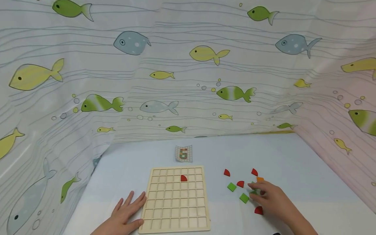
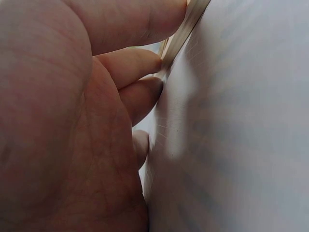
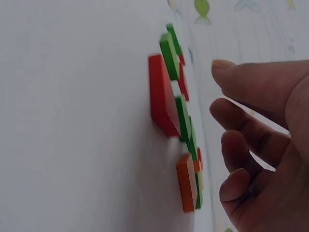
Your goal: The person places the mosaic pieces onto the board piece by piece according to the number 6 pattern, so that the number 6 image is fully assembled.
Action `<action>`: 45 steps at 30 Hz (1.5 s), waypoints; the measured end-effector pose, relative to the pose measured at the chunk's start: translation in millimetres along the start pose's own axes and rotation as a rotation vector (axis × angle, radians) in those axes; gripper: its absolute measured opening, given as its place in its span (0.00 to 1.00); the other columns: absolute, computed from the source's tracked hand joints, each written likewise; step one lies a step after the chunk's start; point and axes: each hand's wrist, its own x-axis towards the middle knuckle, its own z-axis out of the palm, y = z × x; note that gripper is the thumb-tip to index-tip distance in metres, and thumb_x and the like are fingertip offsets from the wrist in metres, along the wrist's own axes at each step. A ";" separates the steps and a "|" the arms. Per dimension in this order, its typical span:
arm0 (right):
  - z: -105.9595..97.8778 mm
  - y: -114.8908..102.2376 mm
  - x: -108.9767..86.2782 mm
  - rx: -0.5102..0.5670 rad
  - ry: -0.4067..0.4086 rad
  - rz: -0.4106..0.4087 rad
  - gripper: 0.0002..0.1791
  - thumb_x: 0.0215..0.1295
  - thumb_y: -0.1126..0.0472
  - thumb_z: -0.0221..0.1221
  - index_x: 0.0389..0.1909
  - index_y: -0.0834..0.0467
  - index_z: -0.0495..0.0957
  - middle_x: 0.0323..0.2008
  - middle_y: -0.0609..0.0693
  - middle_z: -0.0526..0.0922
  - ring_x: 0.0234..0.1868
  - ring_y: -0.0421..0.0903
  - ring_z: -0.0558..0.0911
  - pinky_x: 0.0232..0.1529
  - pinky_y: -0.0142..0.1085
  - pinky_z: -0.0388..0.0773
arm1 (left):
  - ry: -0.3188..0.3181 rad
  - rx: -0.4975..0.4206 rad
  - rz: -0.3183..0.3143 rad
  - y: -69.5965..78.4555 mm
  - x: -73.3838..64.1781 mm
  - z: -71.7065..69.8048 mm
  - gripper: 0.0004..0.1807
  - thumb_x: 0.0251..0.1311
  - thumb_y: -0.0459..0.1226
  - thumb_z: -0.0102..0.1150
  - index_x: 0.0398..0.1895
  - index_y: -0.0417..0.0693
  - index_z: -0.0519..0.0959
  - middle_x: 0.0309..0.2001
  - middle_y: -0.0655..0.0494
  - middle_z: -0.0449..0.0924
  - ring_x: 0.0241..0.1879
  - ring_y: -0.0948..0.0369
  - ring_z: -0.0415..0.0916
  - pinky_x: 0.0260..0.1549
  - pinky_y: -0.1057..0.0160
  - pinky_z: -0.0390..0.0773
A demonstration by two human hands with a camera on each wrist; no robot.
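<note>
A pale wooden grid board (image 1: 175, 203) lies on the table, with one red quarter-circle piece (image 1: 183, 178) in a cell near its top. My left hand (image 1: 124, 212) rests flat at the board's left edge, fingers spread and fingertips against the frame. Over the loose pieces to the right, my right hand (image 1: 273, 199) hovers with thumb and fingers apart, holding nothing in the right wrist view. Below and around it are green squares (image 1: 244, 198), red quarter-circles (image 1: 258, 210) and an orange piece (image 1: 259, 179); the hand partly hides some of them.
A small paper card (image 1: 183, 153) with a coloured grid pattern lies beyond the board. Fish-printed cloth (image 1: 182, 91) hangs behind the table and along both sides. More red quarter-circles (image 1: 227, 172) and a green square (image 1: 231, 187) lie between the board and the right hand.
</note>
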 end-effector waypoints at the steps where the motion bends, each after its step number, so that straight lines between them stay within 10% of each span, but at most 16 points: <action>1: -1.2 1.5 0.0 0.003 -0.010 0.017 0.20 0.58 0.53 0.71 0.52 0.44 0.85 0.42 0.35 0.79 0.38 0.39 0.75 0.39 0.34 0.77 | 0.004 -0.003 0.007 -0.3 -0.7 -0.1 0.33 0.71 0.41 0.55 0.76 0.45 0.59 0.76 0.43 0.48 0.67 0.85 0.18 0.58 0.40 0.08; 9: -11.1 21.6 -4.3 -0.018 -0.061 0.075 0.21 0.56 0.53 0.72 0.52 0.47 0.85 0.44 0.36 0.79 0.35 0.37 0.75 0.36 0.32 0.75 | 0.029 0.073 0.072 -1.6 -2.4 -0.1 0.33 0.71 0.41 0.55 0.76 0.45 0.59 0.77 0.55 0.48 0.69 0.83 0.18 0.57 0.68 0.08; 17: -21.6 40.9 -11.1 -0.048 -0.076 -0.072 0.17 0.57 0.49 0.71 0.48 0.43 0.85 0.44 0.36 0.79 0.37 0.33 0.73 0.39 0.32 0.75 | 0.023 0.025 0.044 0.3 -0.6 0.9 0.34 0.70 0.41 0.56 0.76 0.45 0.59 0.77 0.54 0.48 0.68 0.84 0.19 0.59 0.52 0.07; 32: -23.2 53.9 -7.8 -0.001 -0.140 -0.081 0.13 0.57 0.50 0.71 0.44 0.39 0.85 0.41 0.36 0.77 0.35 0.34 0.71 0.34 0.30 0.73 | 0.015 0.009 0.004 0.6 0.5 -0.2 0.35 0.69 0.43 0.57 0.76 0.46 0.60 0.77 0.48 0.49 0.67 0.85 0.19 0.58 0.36 0.11; 45: -27.0 56.7 -8.4 0.003 -0.167 -0.062 0.15 0.55 0.47 0.72 0.44 0.41 0.86 0.39 0.38 0.76 0.33 0.34 0.71 0.32 0.29 0.72 | 0.022 0.032 0.044 -1.7 -0.6 0.9 0.34 0.70 0.42 0.56 0.76 0.44 0.60 0.76 0.45 0.50 0.68 0.84 0.19 0.59 0.54 0.07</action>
